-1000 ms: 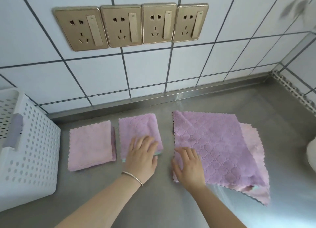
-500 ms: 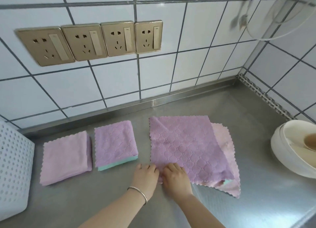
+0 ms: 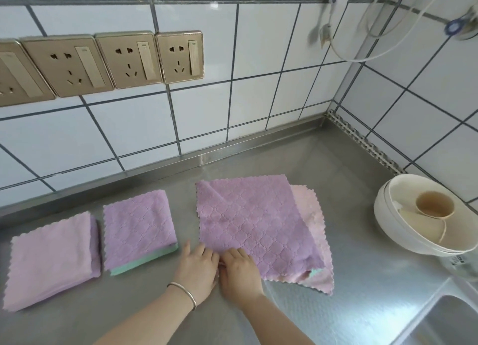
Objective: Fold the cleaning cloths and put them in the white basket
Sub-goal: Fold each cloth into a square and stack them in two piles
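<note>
An unfolded purple cloth (image 3: 253,223) lies flat on the steel counter (image 3: 349,163), on top of a pink cloth (image 3: 311,215) that sticks out at its right and near edges. My right hand (image 3: 240,272) sits curled on the purple cloth's near-left corner. My left hand (image 3: 198,267) lies flat right beside it, fingertips touching the cloth's left edge. Two folded cloths rest to the left: a purple one with a green edge (image 3: 139,231) and a pink one (image 3: 51,259). The white basket is out of view.
A white bowl (image 3: 382,215) holding a small cup stands at the right near the side wall. A sink (image 3: 450,324) opens at the bottom right. Wall sockets (image 3: 129,60) and a hanging cable (image 3: 362,55) are above the counter.
My left hand left the folded purple cloth and joined my right hand at the unfolded cloth's near-left corner. The view swung right, and the basket dropped out of sight.
</note>
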`<action>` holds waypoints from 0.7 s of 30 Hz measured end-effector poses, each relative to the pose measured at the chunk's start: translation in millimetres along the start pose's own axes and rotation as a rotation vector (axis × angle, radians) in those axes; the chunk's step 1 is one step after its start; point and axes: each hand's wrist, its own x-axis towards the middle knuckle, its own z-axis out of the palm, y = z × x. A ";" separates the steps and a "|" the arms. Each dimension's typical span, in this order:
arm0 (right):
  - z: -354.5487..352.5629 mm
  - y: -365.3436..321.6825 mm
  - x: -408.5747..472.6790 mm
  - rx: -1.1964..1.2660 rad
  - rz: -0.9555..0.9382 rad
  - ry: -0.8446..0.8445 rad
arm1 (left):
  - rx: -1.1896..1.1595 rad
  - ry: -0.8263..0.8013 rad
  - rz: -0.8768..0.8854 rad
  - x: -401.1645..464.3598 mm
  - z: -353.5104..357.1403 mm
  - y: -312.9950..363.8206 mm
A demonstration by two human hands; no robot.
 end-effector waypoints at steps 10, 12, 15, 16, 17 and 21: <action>-71.7 80.5 27.5 -0.135 0.165 0.167 | -0.342 0.341 0.004 45.5 -80.9 -20.5; -96.4 98.0 32.3 -0.157 0.208 0.213 | -0.434 0.439 -0.036 51.6 -110.5 -22.9; -142.7 105.3 42.3 -0.147 0.223 0.363 | -0.632 0.495 -0.168 54.5 -153.2 -30.3; -158.3 104.8 48.1 -0.145 0.224 0.423 | -0.672 0.508 -0.190 55.8 -164.2 -34.3; -175.3 99.0 52.4 -0.134 0.204 0.489 | -0.700 0.533 -0.205 51.7 -176.7 -40.7; -246.0 58.3 60.6 -0.042 0.169 0.576 | -0.813 0.720 -0.239 13.1 -222.7 -75.2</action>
